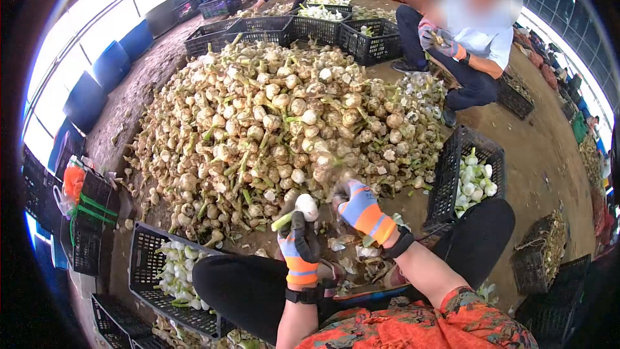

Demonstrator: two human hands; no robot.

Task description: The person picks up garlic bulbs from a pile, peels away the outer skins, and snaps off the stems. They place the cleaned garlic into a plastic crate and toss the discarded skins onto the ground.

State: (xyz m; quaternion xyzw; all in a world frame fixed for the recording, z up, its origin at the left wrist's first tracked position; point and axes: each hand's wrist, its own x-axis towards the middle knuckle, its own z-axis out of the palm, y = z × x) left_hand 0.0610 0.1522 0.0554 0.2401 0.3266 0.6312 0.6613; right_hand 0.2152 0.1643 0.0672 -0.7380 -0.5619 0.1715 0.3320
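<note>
A white garlic bulb (306, 207) with a short green stem is gripped in my left hand (298, 243), its gloved fingers closed around it. To the right of the bulb, apart from it, is my right hand (363, 210) in a striped glove; its fingertips are smeared by motion. Whether they hold anything does not show. Just beyond both hands rises a large heap of unpeeled garlic (258, 123), brown-skinned with stems. Loose skins (349, 262) lie on the ground beneath my hands.
Black crates with white garlic stand by my left knee (139, 262) and right knee (445, 181). A person (465, 52) squats at the heap's right, gloved hands together. More black crates (258, 29) line its far side; blue barrels (111, 64) stand along the left wall.
</note>
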